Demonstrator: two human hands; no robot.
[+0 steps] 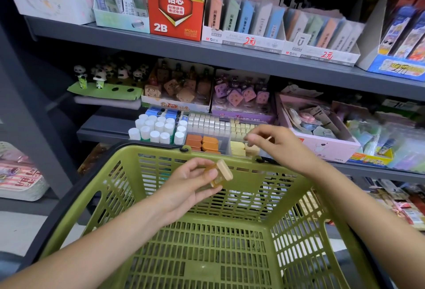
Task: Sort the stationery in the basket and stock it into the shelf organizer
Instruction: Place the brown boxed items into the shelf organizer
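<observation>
Left hand [195, 185] pinches a small amber bottle with a flat tan cap [224, 173], thumb under, fingers on top, held over the far end of the green basket [110, 187]. Right hand [276, 144] is out over the organizer tray [226, 138] on the shelf, fingertips closed on something small and tan; too blurred to say exactly what, probably one of the same pieces.

Handling guess: bottle looks light, hard plastic, smooth, so a bit slippery. Rigid, not fragile. Best hold is across the body, just below the cap; the wide cap gives a stop for the fingers. One hand is enough.

Basket floor looks empty as far as visible, so sorting seems near done.

Organizer sits on the shelf just past the basket's far rim: white round caps [158, 130] on the left, rows of small white and cream caps [208, 123] in the middle, orange boxes [202, 142] near front, cream pieces [238, 147] on the right under the right hand. Compartments are packed tight; little free space, drop-in must be straight down.

Around it: shelf edge [230, 55] above, red 2B lead box [176, 6] and pastel refill packs [243, 18] on the upper shelf, pink box [322, 144] right of the organizer. Dim aisle, crowded stock, tight headroom.
</observation>
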